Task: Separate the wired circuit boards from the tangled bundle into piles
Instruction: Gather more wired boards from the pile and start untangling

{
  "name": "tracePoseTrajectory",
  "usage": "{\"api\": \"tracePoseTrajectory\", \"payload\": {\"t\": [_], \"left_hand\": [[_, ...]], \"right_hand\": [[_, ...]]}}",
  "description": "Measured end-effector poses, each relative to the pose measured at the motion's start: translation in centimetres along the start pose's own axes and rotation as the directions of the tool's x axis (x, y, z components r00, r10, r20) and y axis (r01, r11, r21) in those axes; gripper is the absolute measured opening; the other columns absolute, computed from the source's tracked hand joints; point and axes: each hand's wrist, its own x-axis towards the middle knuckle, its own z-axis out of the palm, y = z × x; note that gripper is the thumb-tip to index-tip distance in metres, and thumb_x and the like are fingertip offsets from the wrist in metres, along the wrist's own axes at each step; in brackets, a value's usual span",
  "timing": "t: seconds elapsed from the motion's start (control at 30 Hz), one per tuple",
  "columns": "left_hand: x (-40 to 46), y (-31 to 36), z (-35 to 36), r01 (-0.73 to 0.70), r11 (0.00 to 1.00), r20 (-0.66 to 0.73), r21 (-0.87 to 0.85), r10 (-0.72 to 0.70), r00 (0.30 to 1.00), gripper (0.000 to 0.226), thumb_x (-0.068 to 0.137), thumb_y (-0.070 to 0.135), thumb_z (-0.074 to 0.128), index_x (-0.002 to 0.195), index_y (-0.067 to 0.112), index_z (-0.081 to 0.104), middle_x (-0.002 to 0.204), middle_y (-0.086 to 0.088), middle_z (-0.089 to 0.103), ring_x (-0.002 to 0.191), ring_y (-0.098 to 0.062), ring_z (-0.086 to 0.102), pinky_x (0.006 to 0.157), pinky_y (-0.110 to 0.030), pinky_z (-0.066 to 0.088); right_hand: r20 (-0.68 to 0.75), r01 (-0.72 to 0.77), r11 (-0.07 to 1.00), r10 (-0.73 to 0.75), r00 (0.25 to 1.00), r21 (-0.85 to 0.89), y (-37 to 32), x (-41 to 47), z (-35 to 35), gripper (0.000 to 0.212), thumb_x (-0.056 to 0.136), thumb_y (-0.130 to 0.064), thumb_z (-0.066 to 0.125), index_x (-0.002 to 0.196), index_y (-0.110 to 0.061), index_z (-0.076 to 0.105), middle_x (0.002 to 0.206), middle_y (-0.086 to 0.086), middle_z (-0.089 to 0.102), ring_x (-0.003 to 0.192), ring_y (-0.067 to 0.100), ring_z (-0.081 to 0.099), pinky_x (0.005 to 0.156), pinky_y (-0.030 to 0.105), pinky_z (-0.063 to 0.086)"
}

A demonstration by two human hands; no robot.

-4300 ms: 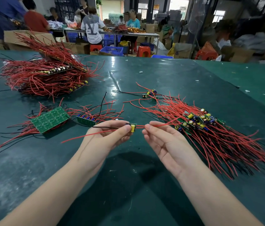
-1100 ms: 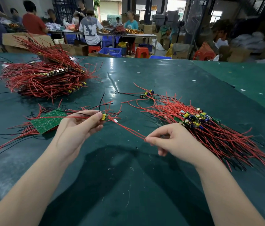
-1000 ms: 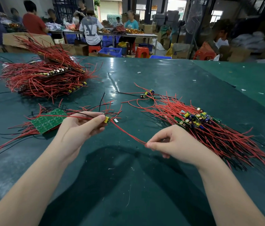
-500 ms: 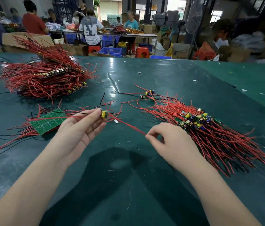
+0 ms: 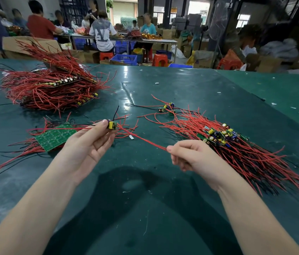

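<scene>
- Head view: the left hand (image 5: pixel 88 144) pinches a small board (image 5: pixel 112 125) at its fingertips, palm up, above the table (image 5: pixel 163 208), between the two near piles.
- A red wire (image 5: pixel 141 138) runs taut from the board down to the right hand (image 5: pixel 191 155), which pinches it between thumb and forefinger — the other fingers curl under.
- Handling, as a guess: the board is very light and stiff, its yellow part and solder joints the fragile bits; grip it by the edges, not the parts.
- The wire looks thin and springy, apt to snag its neighbours, and a hard pull would load the joint — so slide along it rather than yank.
- To the right lies the bundle (image 5: pixel 236 150), boards clustered at its upper end with wires fanning toward the near right; a few loose boards (image 5: pixel 167 107) sit just beyond it.
- To the left, a green panel (image 5: pixel 55 137) lies on a thin spread of wires; farther off is a big heap (image 5: pixel 53 87).
- Hard to make out: whether the wire's far end is free or caught, since the right hand covers it; how many boards lie in the bundle; the black wires under the red.
</scene>
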Motion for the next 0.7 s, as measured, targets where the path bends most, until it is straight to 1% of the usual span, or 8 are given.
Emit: {"api": "tracePoseTrajectory", "payload": {"t": [0.07,0.17,0.27,0.33,0.4,0.5,0.6,0.7], "left_hand": [[-0.2,-0.4,0.1,-0.052,0.997,0.005,0.053,0.052,0.999,0.011,0.071,0.016,0.066,0.077,0.009,0.072,0.074,-0.001,0.073,0.068,-0.009,0.069,0.065,-0.017,0.056],[-0.7,-1.2,0.5,-0.202,0.949,0.023,0.241,0.202,0.979,0.021,0.069,0.017,0.068,0.086,0.005,0.068,0.074,-0.002,0.072,0.07,-0.011,0.068,0.068,-0.019,0.056],[-0.8,-1.3,0.6,-0.224,0.938,0.032,0.266,0.223,0.974,0.019,0.071,0.016,0.068,0.087,0.006,0.068,0.076,-0.003,0.072,0.073,-0.012,0.068,0.07,-0.02,0.056],[-0.5,-1.0,0.4,-0.161,0.968,-0.008,0.191,0.165,0.986,0.013,0.078,0.013,0.065,0.088,0.005,0.067,0.077,-0.003,0.072,0.073,-0.011,0.068,0.071,-0.019,0.056],[-0.2,-0.7,0.1,-0.096,0.99,-0.053,0.102,0.102,0.993,0.008,0.083,0.011,0.063,0.089,0.005,0.065,0.076,-0.003,0.073,0.072,-0.01,0.07,0.07,-0.018,0.056],[-0.1,-0.8,0.2,-0.039,0.999,-0.091,0.006,0.039,0.995,0.008,0.081,0.011,0.066,0.086,0.005,0.065,0.076,-0.005,0.074,0.072,-0.011,0.072,0.065,-0.017,0.056],[-0.2,-1.1,0.4,0.019,1.0,-0.085,-0.007,-0.02,0.996,0.009,0.077,0.013,0.068,0.081,0.005,0.069,0.077,-0.006,0.074,0.073,-0.011,0.072,0.062,-0.017,0.056],[-0.4,-1.0,0.5,0.086,0.996,-0.063,-0.03,-0.087,0.994,0.012,0.07,0.017,0.069,0.063,0.011,0.076,0.076,-0.005,0.074,0.072,-0.01,0.072,0.06,-0.016,0.056]], "right_hand": [[-0.061,0.005,0.981,-0.017,0.998,-0.193,0.3,0.1,0.0,0.038,0.089,-0.019,0.064,0.051,-0.018,0.06,0.052,-0.004,0.056,0.048,0.007,0.044,0.049,0.018,0.036],[-0.142,-0.024,0.878,-0.05,0.989,-0.479,1.0,0.2,0.1,0.036,0.085,-0.026,0.067,0.05,-0.019,0.061,0.05,-0.001,0.058,0.049,0.008,0.045,0.056,0.026,0.038],[-0.211,-0.054,0.829,-0.079,0.974,-0.557,1.2,0.3,0.2,0.034,0.086,-0.03,0.065,0.054,-0.018,0.063,0.051,-0.002,0.058,0.049,0.009,0.045,0.056,0.027,0.039],[-0.21,0.005,0.939,-0.082,0.974,-0.344,0.9,0.3,0.0,0.035,0.089,-0.025,0.063,0.056,-0.016,0.064,0.056,0.002,0.06,0.053,0.011,0.049,0.056,0.025,0.041],[-0.124,0.057,0.998,-0.053,0.991,0.024,0.2,0.1,-0.2,0.033,0.091,-0.022,0.062,0.058,-0.017,0.065,0.06,-0.003,0.062,0.054,0.009,0.052,0.054,0.019,0.045],[0.035,0.035,0.902,-0.055,0.998,0.43,-0.7,-0.2,0.0,0.021,0.078,-0.029,0.064,0.062,-0.017,0.069,0.07,-0.001,0.066,0.056,0.007,0.054,0.056,0.017,0.048],[0.103,0.044,0.829,-0.121,0.987,0.557,-0.9,-0.3,-0.1,0.019,0.08,-0.025,0.062,0.065,-0.018,0.07,0.075,0.0,0.067,0.06,0.007,0.054,0.059,0.018,0.049],[0.062,0.078,0.823,-0.136,0.989,0.563,-1.0,-0.4,0.0,0.018,0.08,-0.029,0.065,0.065,-0.019,0.069,0.075,0.0,0.067,0.059,0.008,0.055,0.058,0.019,0.049]]}}
